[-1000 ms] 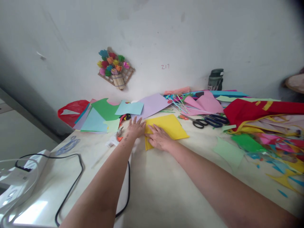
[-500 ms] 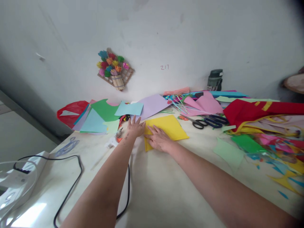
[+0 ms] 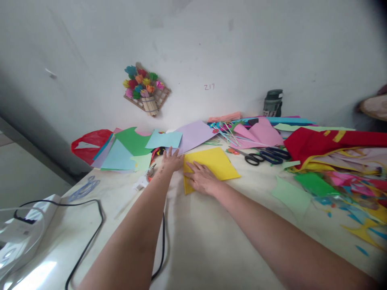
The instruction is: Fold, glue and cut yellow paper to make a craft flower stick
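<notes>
A folded yellow sheet [image 3: 216,161], paper or felt, lies flat on the table [image 3: 202,237] in front of me. My right hand [image 3: 201,177] rests flat on its left part, with the fingers spread toward the left edge. Beside that edge is my left hand [image 3: 171,161], fingers stretched out and apart, the fingertips close to the sheet's upper left corner. Whether they touch the sheet I cannot tell. Just left of my left wrist lies a glue gun [image 3: 145,179] with a white and orange body, partly hidden by the forearm.
Coloured paper sheets [image 3: 193,137] run along the wall. Black-handled scissors [image 3: 254,158] lie right of the yellow sheet. Farther right are a red cloth [image 3: 308,141] and paper scraps [image 3: 356,213]. A black cable [image 3: 101,217] and a power strip [image 3: 33,229] occupy the left.
Almost nothing differs. Both hands keep their places at the yellow sheet, and the view has shifted very slightly.
</notes>
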Tool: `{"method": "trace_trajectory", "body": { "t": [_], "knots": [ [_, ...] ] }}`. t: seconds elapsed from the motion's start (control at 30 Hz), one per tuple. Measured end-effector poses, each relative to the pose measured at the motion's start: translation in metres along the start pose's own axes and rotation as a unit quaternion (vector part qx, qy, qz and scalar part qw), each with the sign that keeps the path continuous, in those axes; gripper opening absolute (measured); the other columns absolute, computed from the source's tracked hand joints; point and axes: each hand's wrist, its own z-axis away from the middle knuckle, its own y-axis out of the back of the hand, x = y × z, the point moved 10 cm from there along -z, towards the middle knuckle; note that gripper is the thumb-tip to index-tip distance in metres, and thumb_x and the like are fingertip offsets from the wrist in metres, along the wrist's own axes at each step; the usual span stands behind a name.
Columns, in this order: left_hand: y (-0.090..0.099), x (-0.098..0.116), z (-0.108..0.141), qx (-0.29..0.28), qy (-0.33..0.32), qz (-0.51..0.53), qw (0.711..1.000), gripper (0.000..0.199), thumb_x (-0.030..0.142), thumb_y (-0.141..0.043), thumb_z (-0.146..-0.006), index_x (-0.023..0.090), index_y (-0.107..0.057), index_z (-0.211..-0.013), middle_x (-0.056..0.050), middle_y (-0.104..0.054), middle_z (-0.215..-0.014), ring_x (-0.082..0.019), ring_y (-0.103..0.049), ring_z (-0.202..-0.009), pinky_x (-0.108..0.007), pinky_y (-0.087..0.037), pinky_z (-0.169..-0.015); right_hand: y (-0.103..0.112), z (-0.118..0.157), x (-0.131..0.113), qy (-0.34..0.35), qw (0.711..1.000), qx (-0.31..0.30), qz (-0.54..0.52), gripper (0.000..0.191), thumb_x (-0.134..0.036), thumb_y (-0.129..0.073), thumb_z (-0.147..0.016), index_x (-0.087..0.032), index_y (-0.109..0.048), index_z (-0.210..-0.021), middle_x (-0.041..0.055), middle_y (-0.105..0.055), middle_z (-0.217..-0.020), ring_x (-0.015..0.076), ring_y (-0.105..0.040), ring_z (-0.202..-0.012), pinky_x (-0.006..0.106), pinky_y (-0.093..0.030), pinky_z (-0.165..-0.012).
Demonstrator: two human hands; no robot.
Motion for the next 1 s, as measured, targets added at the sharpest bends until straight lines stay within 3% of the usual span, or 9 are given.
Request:
{"method": "trace_trajectory", "body": {
  "t": [0.33,0.7,1.0],
  "knots": [
    [-0.001,-0.016,0.007,0.018,0.061,0.056,0.996,0.054,0.038,-0.018,-0.084,0.023,-0.015,-0.137,-0.001,-0.013,-0.144,-0.029,0.008,-0.129,-0.052,-0.003,-0.101,0.000,0.001,-0.001,0.010,1.000,0.019,0.008,0.041,-0.035,-0.030,-0.085,-0.026,-0.050,-0.119,0.0033,-0.022,-0.141,0.0254,-0.014,-0.128,0.042,-0.018,-0.098],
    [0.002,0.012,0.045,-0.017,-0.033,0.038,0.999,0.048,0.033,-0.019,-0.086,0.029,-0.026,-0.133,0.003,-0.014,-0.144,-0.031,0.011,-0.128,-0.056,-0.004,-0.099,0.000,0.000,-0.002,0.017,0.999,0.030,0.023,0.041,-0.031,-0.032,-0.083,-0.025,-0.049,-0.120,0.0051,-0.025,-0.139,0.0256,-0.015,-0.127,0.043,-0.017,-0.099],
    [0.004,0.019,0.057,0.018,-0.023,0.027,0.999,0.046,0.030,-0.019,-0.087,0.029,-0.032,-0.131,0.001,-0.019,-0.142,-0.028,0.003,-0.130,-0.055,-0.007,-0.100,0.000,0.002,-0.003,0.023,0.998,0.037,0.039,0.042,-0.028,-0.034,-0.082,-0.024,-0.047,-0.122,0.0051,-0.024,-0.139,0.0258,-0.016,-0.127,0.043,-0.018,-0.100]
  ]
}}
